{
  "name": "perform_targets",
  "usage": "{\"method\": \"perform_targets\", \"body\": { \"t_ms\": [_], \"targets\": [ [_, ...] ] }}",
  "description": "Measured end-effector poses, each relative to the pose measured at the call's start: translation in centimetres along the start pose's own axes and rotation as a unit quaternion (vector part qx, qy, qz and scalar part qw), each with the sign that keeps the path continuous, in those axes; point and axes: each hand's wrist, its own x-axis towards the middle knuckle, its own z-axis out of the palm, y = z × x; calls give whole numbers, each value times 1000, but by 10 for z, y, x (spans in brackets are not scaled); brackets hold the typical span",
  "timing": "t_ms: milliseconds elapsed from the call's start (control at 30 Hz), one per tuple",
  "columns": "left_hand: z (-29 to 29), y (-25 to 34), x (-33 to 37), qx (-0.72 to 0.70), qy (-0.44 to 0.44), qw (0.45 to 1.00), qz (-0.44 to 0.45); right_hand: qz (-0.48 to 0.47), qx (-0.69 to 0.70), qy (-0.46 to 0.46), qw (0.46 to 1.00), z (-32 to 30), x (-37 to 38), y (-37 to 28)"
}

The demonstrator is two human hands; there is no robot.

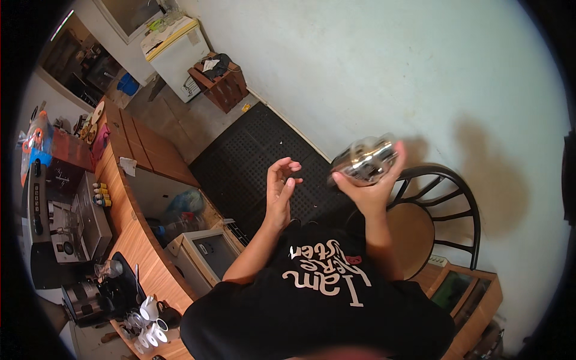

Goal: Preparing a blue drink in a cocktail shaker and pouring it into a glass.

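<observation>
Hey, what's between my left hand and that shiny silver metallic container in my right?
Only open air separates your left hand from the container; the head view shows the black perforated floor mat behind that gap.

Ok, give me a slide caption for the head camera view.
Right hand holding a shiny silvery object, left hand empty and apart from it, near a black-framed chair.

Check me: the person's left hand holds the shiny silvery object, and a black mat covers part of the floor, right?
Not quite: the head view shows the right hand holding the shiny silvery object. The black mat does cover part of the floor.
</observation>
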Motion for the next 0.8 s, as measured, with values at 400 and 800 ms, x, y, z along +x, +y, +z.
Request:
{"method": "perform_targets", "body": {
  "t_ms": [400, 800],
  "targets": [
    [8, -5, -10, -60, 1, 987, -148, 262, 418, 90, 865, 14, -10, -8],
    [10, 1, -11, -70, 14, 971, -226, 292, 451, 38, 843, 14, -9, -18]
  ]
}}
